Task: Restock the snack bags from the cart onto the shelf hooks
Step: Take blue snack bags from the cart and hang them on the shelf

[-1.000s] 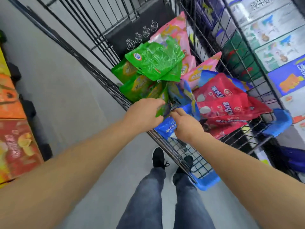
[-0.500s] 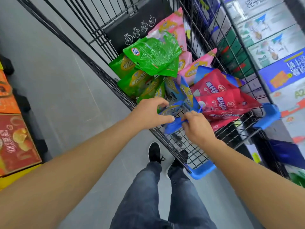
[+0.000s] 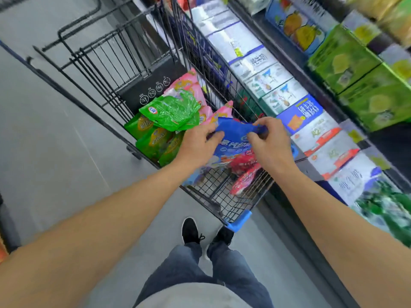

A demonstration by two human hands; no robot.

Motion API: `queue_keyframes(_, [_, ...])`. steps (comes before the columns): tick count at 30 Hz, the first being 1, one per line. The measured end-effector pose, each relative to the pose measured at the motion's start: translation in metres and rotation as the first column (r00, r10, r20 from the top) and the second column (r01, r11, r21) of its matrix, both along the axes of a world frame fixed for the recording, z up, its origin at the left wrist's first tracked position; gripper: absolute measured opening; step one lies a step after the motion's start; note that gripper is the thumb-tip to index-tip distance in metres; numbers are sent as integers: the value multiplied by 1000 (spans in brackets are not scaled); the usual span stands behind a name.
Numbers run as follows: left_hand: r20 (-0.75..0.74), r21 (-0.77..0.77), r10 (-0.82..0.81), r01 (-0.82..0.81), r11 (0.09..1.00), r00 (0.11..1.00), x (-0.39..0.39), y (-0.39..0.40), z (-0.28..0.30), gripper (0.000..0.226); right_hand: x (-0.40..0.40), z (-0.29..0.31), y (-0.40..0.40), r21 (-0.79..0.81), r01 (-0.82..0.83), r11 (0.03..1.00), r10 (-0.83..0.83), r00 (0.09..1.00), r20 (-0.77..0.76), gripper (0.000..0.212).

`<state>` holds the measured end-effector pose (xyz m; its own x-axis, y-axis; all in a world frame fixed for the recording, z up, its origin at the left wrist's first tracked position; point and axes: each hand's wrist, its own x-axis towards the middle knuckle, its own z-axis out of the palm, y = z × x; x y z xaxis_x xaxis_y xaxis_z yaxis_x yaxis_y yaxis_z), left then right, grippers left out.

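Observation:
A blue snack bag (image 3: 233, 138) hangs above the near end of the black wire cart (image 3: 124, 52). My left hand (image 3: 198, 145) pinches its top left corner and my right hand (image 3: 271, 141) pinches its top right corner. Green snack bags (image 3: 171, 112) lie piled on the cart's left side. Pink bags (image 3: 195, 90) sit behind them, and red bags (image 3: 244, 172) lie under the lifted blue one. No shelf hooks are in view.
Shelves on the right hold white and blue cartons (image 3: 262, 63) low down and green boxes (image 3: 360, 85) higher up, close beside the cart. Grey floor (image 3: 44, 130) stretches to the left. My feet (image 3: 204, 234) stand just behind the cart's blue corner (image 3: 239, 221).
Both hands have lifted the blue bag out of the pile and raised it above the cart. The view has swung right, so the shelves now fill the right side.

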<state>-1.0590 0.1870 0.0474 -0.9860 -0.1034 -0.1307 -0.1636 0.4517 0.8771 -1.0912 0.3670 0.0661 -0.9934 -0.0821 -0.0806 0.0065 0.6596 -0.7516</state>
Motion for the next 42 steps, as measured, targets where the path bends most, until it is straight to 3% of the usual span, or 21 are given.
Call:
queue_keyframes(4, [-46, 62, -67, 70, 996, 997, -11, 21, 31, 25, 7, 17, 35, -178, 264, 948, -265, 964, 21, 60])
queue_keyframes(8, [-27, 169, -138, 141, 976, 990, -19, 48, 57, 31, 27, 31, 81, -287, 395, 873, -365, 918, 155, 75])
queue_keyframes(11, [7, 310, -149, 140, 941, 989, -18, 79, 76, 35, 45, 39, 115, -364, 413, 835, -361, 910, 204, 49])
queue_keyframes(13, [27, 406, -155, 131, 905, 988, -14, 104, 92, 25, 60, 45, 138, -365, 402, 840, -349, 915, 203, 29])
queue_keyframes(18, [58, 536, -195, 134, 834, 979, 4, 179, 127, 26, 108, 55, 214, -315, 366, 875, -298, 923, 243, 18])
queue_keyframes(22, [20, 586, -192, 144, 797, 981, 31, 239, 151, 24, 144, 67, 267, -409, 449, 794, -391, 893, 221, 29])
queue_keyframes(25, [0, 624, -223, 174, 762, 975, 54, 284, 164, 21, 173, 80, 305, -461, 481, 746, -461, 872, 166, 23])
queue_keyframes(34, [29, 391, -380, 339, 855, 925, 118, 396, 130, 17, 241, 108, 420, -595, 596, 539, -612, 763, 210, 24])
queue_keyframes(42, [40, 242, -425, 405, 882, 904, 118, 451, 106, 21, 265, 93, 472, -469, 687, 555, -684, 698, 213, 28])
